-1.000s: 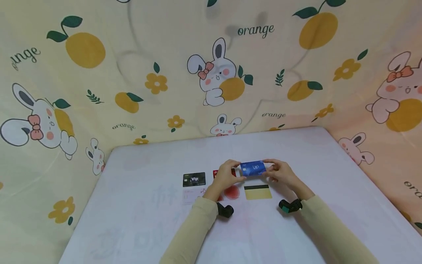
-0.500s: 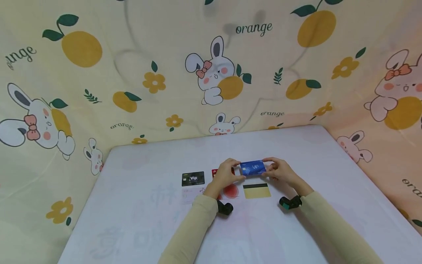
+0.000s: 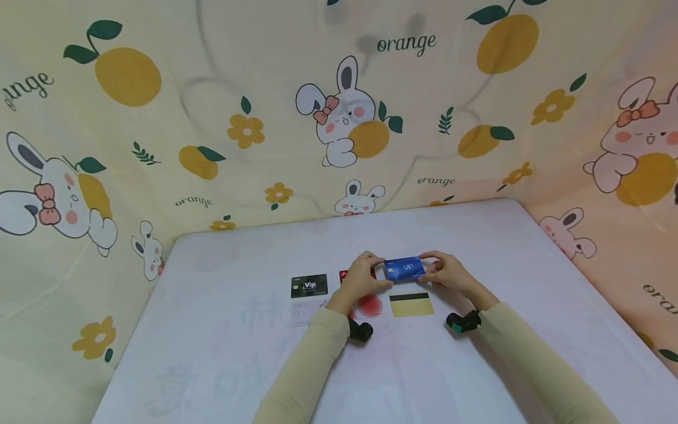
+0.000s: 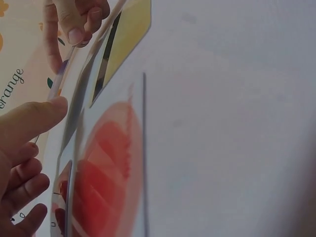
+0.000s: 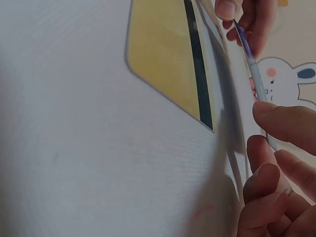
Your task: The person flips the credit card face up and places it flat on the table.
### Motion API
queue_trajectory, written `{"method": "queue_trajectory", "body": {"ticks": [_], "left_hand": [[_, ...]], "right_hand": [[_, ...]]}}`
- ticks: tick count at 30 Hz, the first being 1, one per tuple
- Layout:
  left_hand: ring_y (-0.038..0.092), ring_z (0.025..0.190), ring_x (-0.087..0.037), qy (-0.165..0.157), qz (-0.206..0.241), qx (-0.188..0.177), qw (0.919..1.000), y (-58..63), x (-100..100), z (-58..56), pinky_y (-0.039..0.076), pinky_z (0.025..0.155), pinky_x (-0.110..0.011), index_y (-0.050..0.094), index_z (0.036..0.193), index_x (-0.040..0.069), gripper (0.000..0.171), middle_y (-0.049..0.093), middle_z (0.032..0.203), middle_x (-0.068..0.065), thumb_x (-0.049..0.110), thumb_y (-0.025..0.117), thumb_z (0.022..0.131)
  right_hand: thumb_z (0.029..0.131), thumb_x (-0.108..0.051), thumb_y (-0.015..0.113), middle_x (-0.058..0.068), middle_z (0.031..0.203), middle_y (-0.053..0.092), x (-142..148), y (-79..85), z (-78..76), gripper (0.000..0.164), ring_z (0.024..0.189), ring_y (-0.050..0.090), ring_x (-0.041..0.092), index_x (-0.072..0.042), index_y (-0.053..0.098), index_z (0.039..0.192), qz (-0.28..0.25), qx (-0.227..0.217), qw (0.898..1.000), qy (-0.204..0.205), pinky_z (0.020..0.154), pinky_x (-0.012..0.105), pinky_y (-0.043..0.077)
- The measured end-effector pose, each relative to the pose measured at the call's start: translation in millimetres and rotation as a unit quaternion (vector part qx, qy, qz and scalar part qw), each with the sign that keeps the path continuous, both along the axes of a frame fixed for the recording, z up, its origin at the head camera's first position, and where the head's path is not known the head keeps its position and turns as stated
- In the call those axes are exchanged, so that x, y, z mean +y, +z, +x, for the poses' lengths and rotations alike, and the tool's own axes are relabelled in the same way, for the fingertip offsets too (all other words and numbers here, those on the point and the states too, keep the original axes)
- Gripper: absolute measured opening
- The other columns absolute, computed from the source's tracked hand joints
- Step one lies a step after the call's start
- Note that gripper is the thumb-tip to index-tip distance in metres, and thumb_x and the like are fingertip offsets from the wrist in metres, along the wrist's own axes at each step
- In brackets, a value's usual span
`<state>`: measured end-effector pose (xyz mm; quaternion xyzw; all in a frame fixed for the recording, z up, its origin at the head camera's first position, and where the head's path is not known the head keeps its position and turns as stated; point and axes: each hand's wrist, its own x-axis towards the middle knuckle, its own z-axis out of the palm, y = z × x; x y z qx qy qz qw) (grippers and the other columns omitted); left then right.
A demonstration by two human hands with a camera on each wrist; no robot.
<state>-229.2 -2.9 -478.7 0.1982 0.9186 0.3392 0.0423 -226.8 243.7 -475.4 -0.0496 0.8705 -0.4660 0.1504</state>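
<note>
A blue VIP card (image 3: 405,268) is held face-up toward the head camera, raised off the table, by both hands. My left hand (image 3: 360,280) pinches its left edge between thumb and fingers. The right hand (image 3: 450,275) grips the opposite edge in the same way. Seen nearly edge-on in the right wrist view, the card (image 5: 256,81) spans between the two hands, its shadow on the table below. Just under it lies a gold card (image 3: 411,304) with a black stripe. Behind the left hand and wrist, a red card (image 3: 343,274) and a card with a red round print (image 3: 369,305) are partly covered.
To the left lie a black Vip card (image 3: 309,285) and, below it, a pale pink card (image 3: 307,311). All rest on a white-covered table (image 3: 212,353). A patterned cloth (image 3: 286,88) hangs along the back and sides.
Both hands keep the blue card in nearly the same place. The head view has shifted slightly, so the whole scene sits a little higher and further left.
</note>
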Motion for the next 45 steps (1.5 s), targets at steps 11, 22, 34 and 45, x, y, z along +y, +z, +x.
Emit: {"method": "queue_trajectory", "body": {"ticks": [11, 22, 34, 45], "left_hand": [[0.046, 0.089, -0.012, 0.008, -0.058, 0.000, 0.9983, 0.5, -2.5, -0.8, 0.040, 0.075, -0.020, 0.063, 0.127, 0.016, 0.059, 0.054, 0.098, -0.003, 0.041, 0.079, 0.076], [0.047, 0.091, -0.014, 0.019, -0.066, -0.024, 0.9973, 0.8, -1.3, 0.9, 0.040, 0.077, -0.021, 0.063, 0.128, 0.018, 0.059, 0.054, 0.102, -0.004, 0.043, 0.079, 0.077], [0.047, 0.094, -0.015, 0.024, -0.077, -0.034, 0.9962, -0.1, -1.0, 0.4, 0.042, 0.079, -0.023, 0.062, 0.130, 0.020, 0.061, 0.054, 0.104, -0.005, 0.044, 0.078, 0.077], [0.046, 0.096, -0.016, 0.028, -0.087, -0.055, 0.9943, -2.9, 0.5, -1.6, 0.041, 0.079, -0.024, 0.059, 0.134, 0.022, 0.063, 0.053, 0.107, -0.005, 0.046, 0.076, 0.078]], "right_hand": [[0.083, -0.014, 0.074, -0.004, 0.069, 0.057, -2.7, -1.7, -1.6, 0.064, 0.060, 0.047, 0.009, 0.001, 0.044, 0.137, 0.002, -0.009, 1.000, 0.005, 0.055, 0.023, 0.041], [0.081, -0.013, 0.076, -0.006, 0.066, 0.053, -3.3, -6.1, -4.9, 0.063, 0.058, 0.045, 0.011, 0.000, 0.047, 0.135, 0.015, -0.017, 1.000, 0.001, 0.054, 0.022, 0.038], [0.081, -0.014, 0.076, -0.004, 0.067, 0.053, -5.9, -4.8, -4.5, 0.062, 0.061, 0.047, 0.011, 0.002, 0.049, 0.134, 0.028, -0.016, 0.999, -0.006, 0.056, 0.022, 0.040], [0.081, -0.014, 0.076, -0.006, 0.065, 0.054, -6.3, -7.4, -5.3, 0.059, 0.060, 0.047, 0.011, 0.004, 0.052, 0.131, 0.030, -0.016, 0.999, -0.015, 0.056, 0.022, 0.040]]}}
